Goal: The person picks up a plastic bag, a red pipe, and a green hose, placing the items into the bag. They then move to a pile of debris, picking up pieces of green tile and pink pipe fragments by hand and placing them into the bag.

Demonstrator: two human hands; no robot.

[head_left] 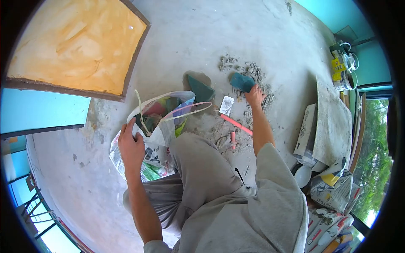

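At the left rim of an open white woven bag [156, 145] is my left hand [131, 145], its fingers bent over the edge. Red, green and yellow-green items show inside the bag. My right hand [255, 96] reaches out to the floor, touching the near end of a dark teal object [242, 82] beside grey rubble [254, 71]; whether it grips the object is unclear. A green triangular piece [200, 89] lies on the floor beyond the bag. Between bag and right hand are a white printed card [226, 105], a long pink strip [236, 124] and a short pink piece [233, 140].
An orange-topped table [76, 46] stands at the upper left. Along the right side are buckets [344, 80], a leaning grey board [331, 122], a white box [305, 130] and several bags [331, 192]. My bent knees are close to the bag.
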